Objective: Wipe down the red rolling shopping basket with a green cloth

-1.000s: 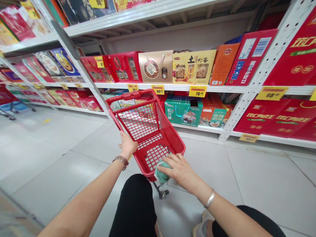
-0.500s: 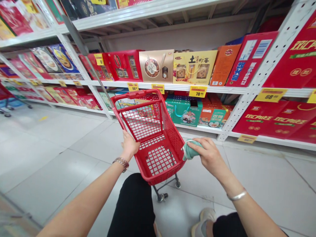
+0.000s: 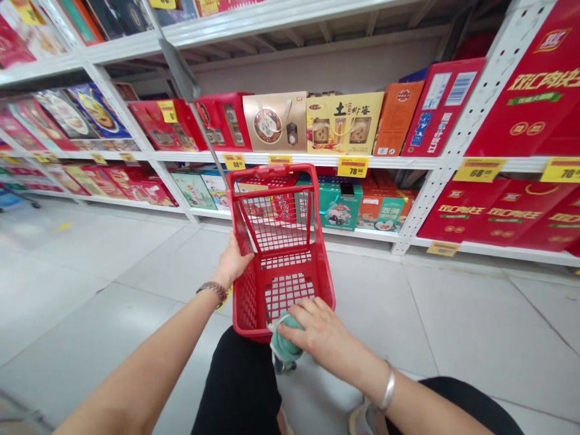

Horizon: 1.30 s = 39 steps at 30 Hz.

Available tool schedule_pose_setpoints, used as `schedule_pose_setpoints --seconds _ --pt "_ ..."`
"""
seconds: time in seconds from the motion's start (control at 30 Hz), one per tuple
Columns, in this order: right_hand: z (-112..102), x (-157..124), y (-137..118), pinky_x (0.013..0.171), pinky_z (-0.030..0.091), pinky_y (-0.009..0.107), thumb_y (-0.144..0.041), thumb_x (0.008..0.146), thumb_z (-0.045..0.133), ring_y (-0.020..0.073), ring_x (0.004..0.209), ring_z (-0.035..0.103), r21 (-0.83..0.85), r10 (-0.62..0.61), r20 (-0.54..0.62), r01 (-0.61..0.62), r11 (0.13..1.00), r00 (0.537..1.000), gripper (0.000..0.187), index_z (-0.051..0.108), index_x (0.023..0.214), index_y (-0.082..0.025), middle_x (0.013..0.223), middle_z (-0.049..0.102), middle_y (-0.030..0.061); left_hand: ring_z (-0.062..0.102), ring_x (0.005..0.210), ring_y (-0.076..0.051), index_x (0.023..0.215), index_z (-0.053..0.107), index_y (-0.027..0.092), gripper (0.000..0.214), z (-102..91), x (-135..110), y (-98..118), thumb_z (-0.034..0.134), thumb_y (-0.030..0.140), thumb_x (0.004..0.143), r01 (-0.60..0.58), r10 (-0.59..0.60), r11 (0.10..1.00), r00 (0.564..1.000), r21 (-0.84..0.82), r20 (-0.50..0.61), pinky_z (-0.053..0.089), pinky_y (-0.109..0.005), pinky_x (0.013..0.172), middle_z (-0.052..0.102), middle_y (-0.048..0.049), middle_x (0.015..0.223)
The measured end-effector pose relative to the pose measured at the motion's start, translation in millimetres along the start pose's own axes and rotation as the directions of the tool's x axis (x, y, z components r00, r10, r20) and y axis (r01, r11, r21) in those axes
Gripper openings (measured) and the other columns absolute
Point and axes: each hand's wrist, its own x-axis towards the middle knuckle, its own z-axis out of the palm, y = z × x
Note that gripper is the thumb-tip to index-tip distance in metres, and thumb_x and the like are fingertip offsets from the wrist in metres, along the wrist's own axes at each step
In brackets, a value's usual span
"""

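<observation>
A red plastic mesh shopping basket on wheels (image 3: pixel 272 241) stands in front of me, with a long handle at its far end. My left hand (image 3: pixel 233 263) grips the basket's left side. My right hand (image 3: pixel 312 329) presses a crumpled green cloth (image 3: pixel 284 344) against the near rim of the basket. The cloth is partly hidden under my fingers. The basket holds nothing that I can see. Its near wheels are mostly hidden behind the cloth and the basket.
White metal shelving (image 3: pixel 290 158) runs along the aisle, stacked with red, gold and green gift boxes (image 3: pixel 342 124) above yellow price tags (image 3: pixel 352 167). A pale tiled floor (image 3: pixel 371 302) lies around the basket. My black-clad legs (image 3: pixel 238 386) are directly below.
My right hand and the cloth have moved from the basket's right rim to its near rim. The basket has turned and now points more directly at the shelves.
</observation>
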Motion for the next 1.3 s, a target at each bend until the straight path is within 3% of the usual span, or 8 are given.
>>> schedule_pose_setpoints --seconds 0.13,0.23,0.33,0.47,0.57,0.7,0.97,1.3 --pt "-39 -11 11 0.085 0.043 0.036 -0.021 0.101 0.065 0.0226 0.098 0.054 0.041 0.070 0.069 -0.073 0.997 0.995 0.010 0.071 0.106 -0.027 0.101 0.067 0.0039 0.071 0.119 -0.026 0.158 0.032 0.020 0.088 -3.7 8 7 0.072 0.030 0.080 -0.035 0.035 0.999 0.998 -0.020 0.050 0.052 -0.036 0.105 0.070 -0.0130 0.138" --pt "-54 -19 28 0.085 0.042 0.037 -0.017 0.102 0.062 0.0241 0.103 0.054 0.012 0.099 -0.050 -0.099 0.995 0.994 0.023 0.070 0.120 -0.028 0.114 0.069 0.0067 0.069 0.121 -0.025 0.156 0.035 0.021 0.076 -5.4 11 16 0.065 0.034 0.087 -0.068 0.066 0.997 0.996 0.032 0.064 0.050 -0.037 0.107 0.070 -0.0125 0.138" --pt "-45 -21 43 0.089 0.043 0.039 -0.013 0.102 0.059 0.0257 0.111 0.053 -0.028 0.103 -0.138 -0.108 0.994 0.985 0.035 0.067 0.132 -0.028 0.129 0.067 0.0099 0.067 0.126 -0.029 0.153 0.042 0.019 0.063 -8.2 14 27 0.055 0.036 0.093 -0.115 0.107 0.986 0.991 0.121 0.077 0.044 -0.043 0.114 0.071 -0.0151 0.137" --pt "-21 -17 47 0.095 0.045 0.039 -0.009 0.100 0.057 0.0242 0.118 0.052 0.063 0.079 -0.041 -0.076 0.995 0.996 0.038 0.069 0.128 -0.031 0.134 0.066 0.0076 0.063 0.131 -0.034 0.151 0.044 0.014 0.059 -12.1 8 36 0.046 0.042 0.098 -0.034 0.014 0.981 0.994 0.191 0.108 0.037 -0.055 0.118 0.069 -0.0213 0.138" --pt "-14 -11 40 0.101 0.044 0.040 -0.007 0.097 0.058 0.0243 0.120 0.051 0.133 0.064 0.013 -0.065 0.989 0.998 0.043 0.067 0.133 -0.030 0.134 0.066 0.0082 0.058 0.137 -0.039 0.156 0.039 0.010 0.070 -10.7 -15 33 0.038 0.053 0.100 0.082 -0.104 0.982 0.987 0.170 0.122 0.033 -0.066 0.117 0.065 -0.0263 0.141" --pt "-13 -5 27 0.105 0.044 0.042 -0.009 0.093 0.062 0.0260 0.123 0.049 0.186 0.028 0.021 -0.031 0.982 0.999 0.048 0.064 0.138 -0.026 0.136 0.063 0.0105 0.032 0.154 -0.044 0.163 0.030 0.011 0.079 -5.2 -56 15 0.046 0.051 0.096 0.019 -0.042 0.952 0.997 0.306 0.069 0.013 -0.076 0.120 0.040 -0.0248 0.165" --pt "-7 1 30 0.110 0.042 0.042 -0.004 0.095 0.055 0.0240 0.142 0.041 0.168 -0.010 0.022 0.006 0.986 1.000 0.056 0.062 0.142 -0.034 0.153 0.056 0.0060 0.047 0.146 -0.043 0.166 0.025 0.017 0.082 -14.4 -60 -25 0.052 0.044 0.094 0.133 -0.137 0.940 0.991 0.313 -0.009 0.025 -0.075 0.117 0.041 -0.0262 0.164" --pt "11 18 121 0.106 0.048 0.048 0.009 0.084 0.051 0.0281 0.135 0.049 0.053 0.193 -0.238 -0.186 0.981 0.952 0.066 0.071 0.134 -0.030 0.145 0.064 0.0093 0.066 0.128 -0.034 0.149 0.046 0.018 0.061 -25.2 -40 -35 0.059 0.029 0.090 0.006 -0.064 0.937 0.986 0.350 0.155 0.034 -0.059 0.119 0.074 -0.0173 0.131"
